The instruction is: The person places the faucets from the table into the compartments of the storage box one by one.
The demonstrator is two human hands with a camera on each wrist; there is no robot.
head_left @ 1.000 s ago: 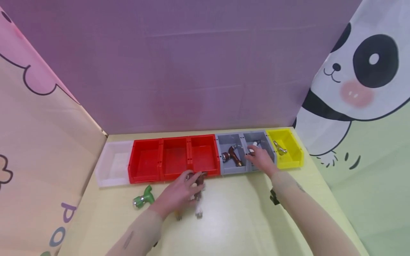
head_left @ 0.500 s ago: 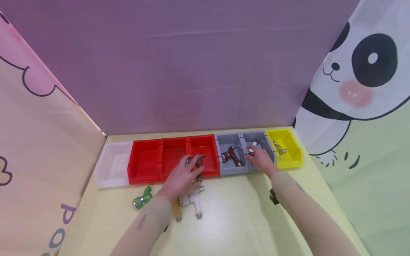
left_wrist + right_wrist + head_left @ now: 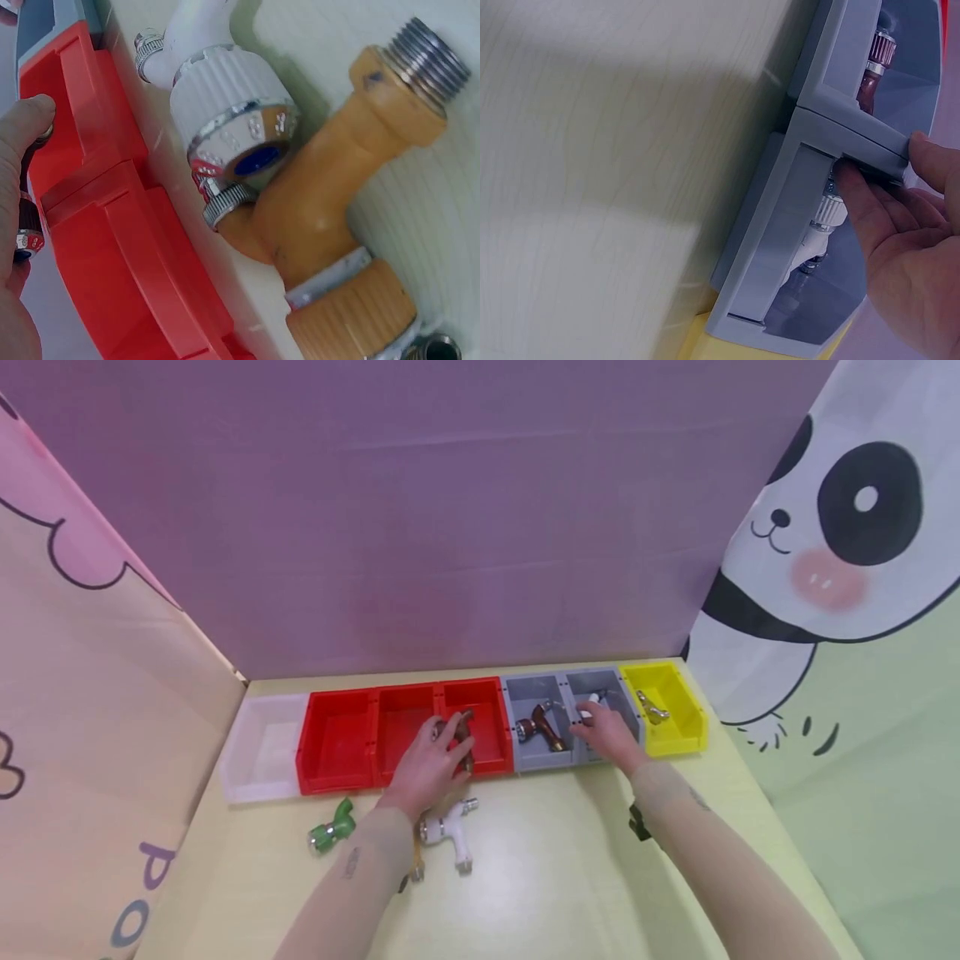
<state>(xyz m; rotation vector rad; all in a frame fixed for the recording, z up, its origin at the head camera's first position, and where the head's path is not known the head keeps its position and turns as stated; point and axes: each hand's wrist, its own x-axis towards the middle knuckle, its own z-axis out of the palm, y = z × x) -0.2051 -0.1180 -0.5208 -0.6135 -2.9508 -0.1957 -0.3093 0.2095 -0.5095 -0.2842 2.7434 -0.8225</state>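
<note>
I note the left hand (image 3: 429, 764) pinching the brown tap (image 3: 29, 216) at or over the rightmost red bin (image 3: 492, 745), centre frame, and the right hand (image 3: 609, 737) gripping the grey bin (image 3: 769, 232), right of centre; premature release, I judge, could drop the tap across that red bin's edge.

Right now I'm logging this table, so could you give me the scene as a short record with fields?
Table: green tap, orange tap, white tap
Left grey bin: brown tap
Right grey bin: second white tap
Yellow bin: silver fitting
Left hand: holds second brown tap at right red bin; contact unclear
Right hand: grips wall between grey bins
</note>
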